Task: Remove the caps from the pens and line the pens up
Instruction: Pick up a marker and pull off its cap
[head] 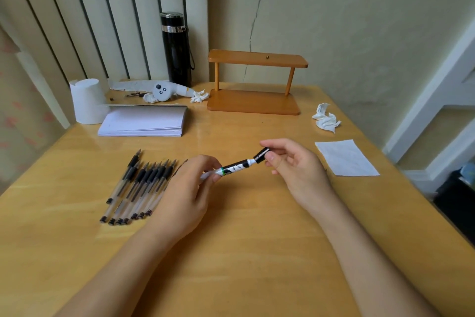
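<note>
A black-and-white marker pen (235, 166) is held just above the wooden table (231, 252), tilted up to the right. My left hand (189, 189) grips its white rear end. My right hand (290, 162) pinches the black cap (261, 154) at the pen's tip; a white neck shows between cap and barrel, so the cap sits partly off. Left of my left hand, several uncapped clear gel pens with black grips (140, 185) lie side by side, tips pointing away from me.
A stack of white paper (144, 121), a white paper roll (87, 101), a black flask (177, 49) and a small wooden shelf (254, 83) stand at the back. A crumpled tissue (326, 118) and a flat white sheet (345, 157) lie to the right.
</note>
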